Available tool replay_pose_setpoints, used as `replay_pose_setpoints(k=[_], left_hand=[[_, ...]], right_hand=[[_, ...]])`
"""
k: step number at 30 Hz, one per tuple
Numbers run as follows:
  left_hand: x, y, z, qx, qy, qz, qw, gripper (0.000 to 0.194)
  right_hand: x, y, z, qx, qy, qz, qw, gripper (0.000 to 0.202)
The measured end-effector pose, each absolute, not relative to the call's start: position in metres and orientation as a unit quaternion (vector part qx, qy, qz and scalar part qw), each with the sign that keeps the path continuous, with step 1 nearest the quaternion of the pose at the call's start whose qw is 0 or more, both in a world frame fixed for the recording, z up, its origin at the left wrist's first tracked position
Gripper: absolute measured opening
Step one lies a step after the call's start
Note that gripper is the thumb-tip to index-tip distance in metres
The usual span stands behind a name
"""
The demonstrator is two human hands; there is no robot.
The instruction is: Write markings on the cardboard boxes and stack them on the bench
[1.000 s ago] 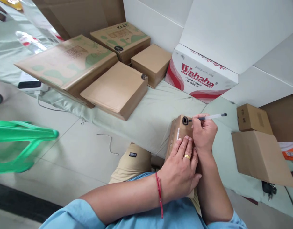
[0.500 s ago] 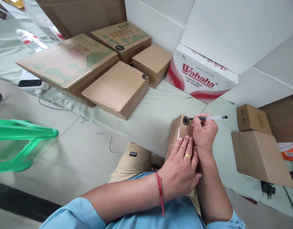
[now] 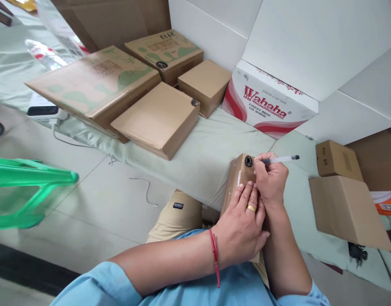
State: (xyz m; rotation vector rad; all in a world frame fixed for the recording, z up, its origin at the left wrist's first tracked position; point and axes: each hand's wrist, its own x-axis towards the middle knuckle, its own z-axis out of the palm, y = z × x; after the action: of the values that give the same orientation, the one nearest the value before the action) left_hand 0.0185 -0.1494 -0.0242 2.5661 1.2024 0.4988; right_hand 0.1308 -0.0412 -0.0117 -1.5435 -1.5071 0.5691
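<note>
On the person's lap, in the head view, a small brown carton (image 3: 239, 178) is leaning against the pale green sheet (image 3: 202, 148); left hand (image 3: 243, 227) is lying flat on its top face, fingers spread, gripping nothing; right hand (image 3: 270, 178) is pinching a clear pen (image 3: 280, 159), tip touching a black mark (image 3: 248, 161) at the carton's far corner; carton is plain cardboard, white label on its left side; further cartons (image 3: 157, 119) and a red-and-white Wahaha box (image 3: 265, 106) are sitting well apart behind.
</note>
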Motion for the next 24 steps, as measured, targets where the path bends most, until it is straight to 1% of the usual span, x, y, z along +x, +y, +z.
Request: replay_pose_setpoints(k=[5, 8, 10, 12, 14, 16, 17, 18, 19, 20, 22, 23, 24], left_hand=[[0.019, -0.149, -0.024, 0.883, 0.416, 0.173, 0.128, 0.076], [0.019, -0.150, -0.025, 0.883, 0.418, 0.173, 0.125, 0.077], [0.019, -0.150, -0.025, 0.884, 0.419, 0.169, 0.122, 0.078], [0.018, -0.150, -0.024, 0.886, 0.417, 0.162, 0.123, 0.081], [0.016, -0.150, -0.022, 0.889, 0.412, 0.150, 0.134, 0.092], [0.013, -0.151, -0.021, 0.894, 0.400, 0.133, 0.152, 0.109], [0.012, -0.151, -0.020, 0.897, 0.391, 0.125, 0.162, 0.116], [0.010, -0.151, -0.020, 0.900, 0.382, 0.121, 0.170, 0.123], [0.009, -0.150, -0.021, 0.903, 0.374, 0.118, 0.176, 0.128], [0.008, -0.150, -0.022, 0.905, 0.367, 0.117, 0.181, 0.133], [0.007, -0.147, -0.025, 0.908, 0.357, 0.115, 0.186, 0.141], [0.006, -0.146, -0.025, 0.909, 0.356, 0.117, 0.185, 0.145], [0.006, -0.144, -0.025, 0.909, 0.357, 0.119, 0.182, 0.147]], right_hand=[[0.132, -0.040, -0.013, -0.617, -0.617, 0.232, 0.429, 0.012], [0.131, -0.040, -0.014, -0.627, -0.615, 0.206, 0.431, 0.013], [0.133, -0.041, -0.015, -0.636, -0.598, 0.169, 0.457, 0.013], [0.140, -0.044, -0.016, -0.638, -0.560, 0.137, 0.511, 0.012], [0.160, -0.049, -0.015, -0.633, -0.510, 0.141, 0.565, 0.020], [0.194, -0.058, -0.014, -0.648, -0.470, 0.173, 0.574, 0.032], [0.216, -0.065, -0.014, -0.669, -0.458, 0.191, 0.553, 0.037], [0.239, -0.073, -0.014, -0.701, -0.453, 0.207, 0.510, 0.041], [0.263, -0.082, -0.015, -0.740, -0.456, 0.218, 0.443, 0.045], [0.286, -0.091, -0.016, -0.779, -0.465, 0.226, 0.355, 0.050], [0.324, -0.108, -0.022, -0.831, -0.490, 0.222, 0.146, 0.053], [0.337, -0.116, -0.027, -0.841, -0.493, 0.211, 0.066, 0.051], [0.346, -0.122, -0.032, -0.849, -0.491, 0.196, 0.012, 0.046]])
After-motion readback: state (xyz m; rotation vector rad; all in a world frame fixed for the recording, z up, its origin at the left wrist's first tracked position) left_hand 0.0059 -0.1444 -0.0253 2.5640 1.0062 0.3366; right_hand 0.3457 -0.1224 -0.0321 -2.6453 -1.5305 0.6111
